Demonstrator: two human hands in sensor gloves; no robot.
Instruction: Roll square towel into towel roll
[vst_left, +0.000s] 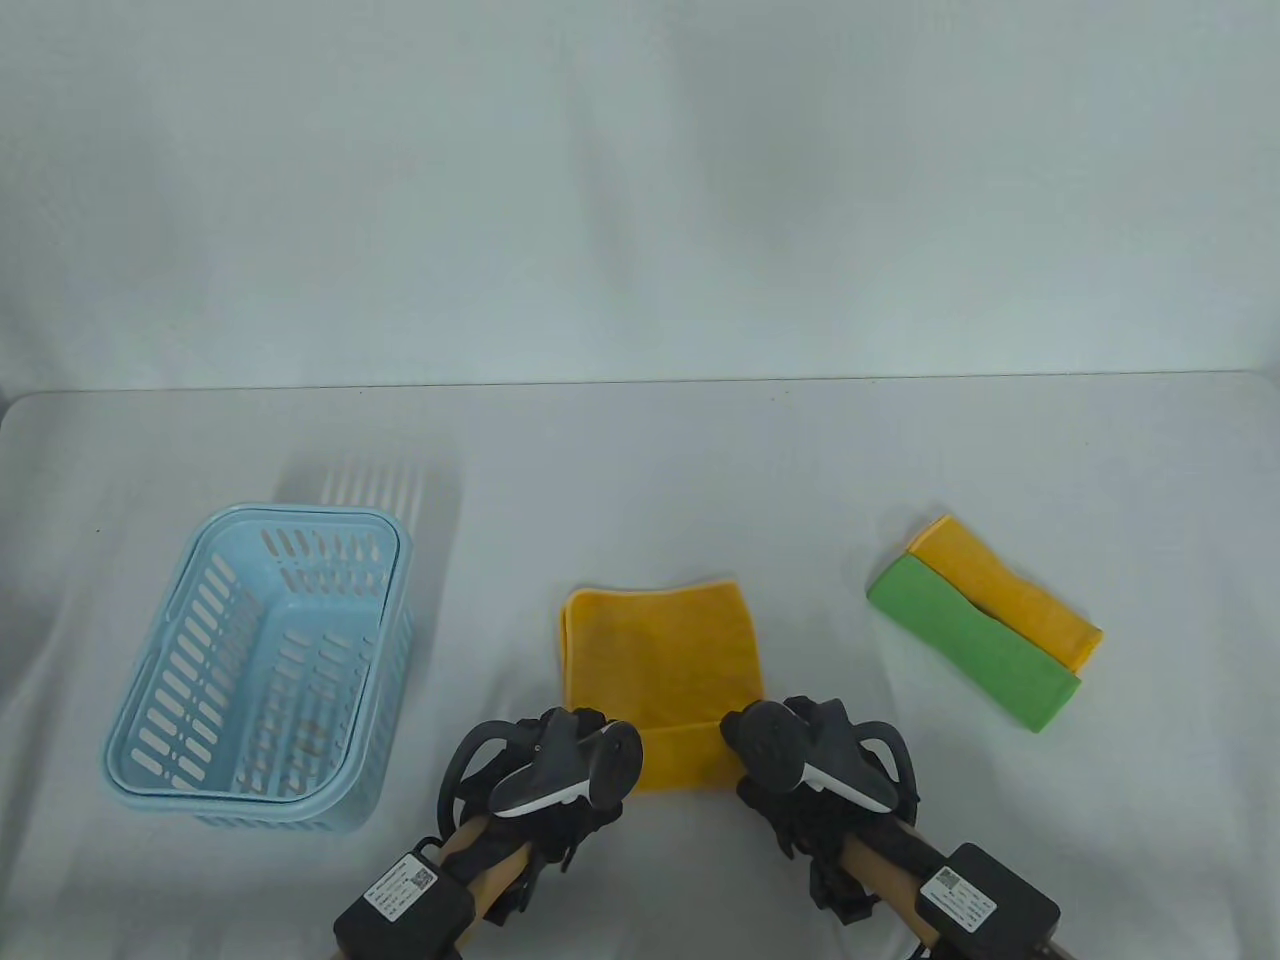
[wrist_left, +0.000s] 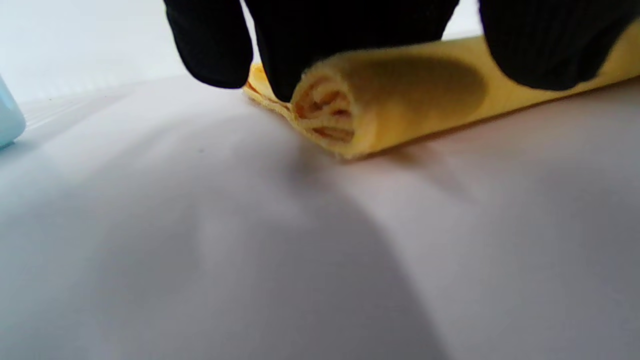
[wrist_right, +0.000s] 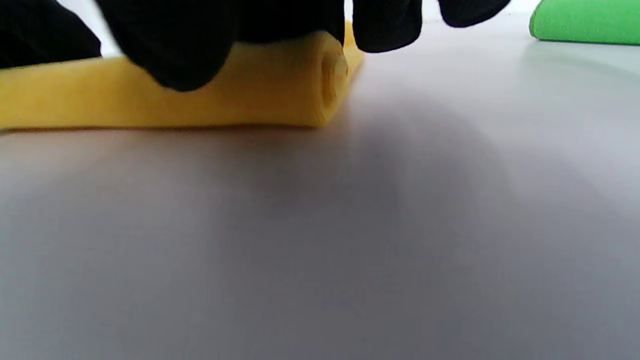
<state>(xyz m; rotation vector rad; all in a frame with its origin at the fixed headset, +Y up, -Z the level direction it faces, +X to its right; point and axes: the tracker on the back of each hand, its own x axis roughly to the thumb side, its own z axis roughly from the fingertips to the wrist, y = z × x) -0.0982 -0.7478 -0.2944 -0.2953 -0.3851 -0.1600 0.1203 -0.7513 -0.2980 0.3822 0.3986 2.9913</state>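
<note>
I count three towels on the surface (vst_left: 640, 480): one yellow towel (vst_left: 660, 650) in front of me, partly rolled at its near edge, plus a second yellow towel (vst_left: 1010, 590) and one green towel (vst_left: 970, 645) folded together off to my right. That makes two yellow and one green. There is one light blue basket (vst_left: 265, 670) on my left. I see two gloved hands, my left hand (vst_left: 560, 770) and my right hand (vst_left: 810, 765), each carrying one tracker.
</note>
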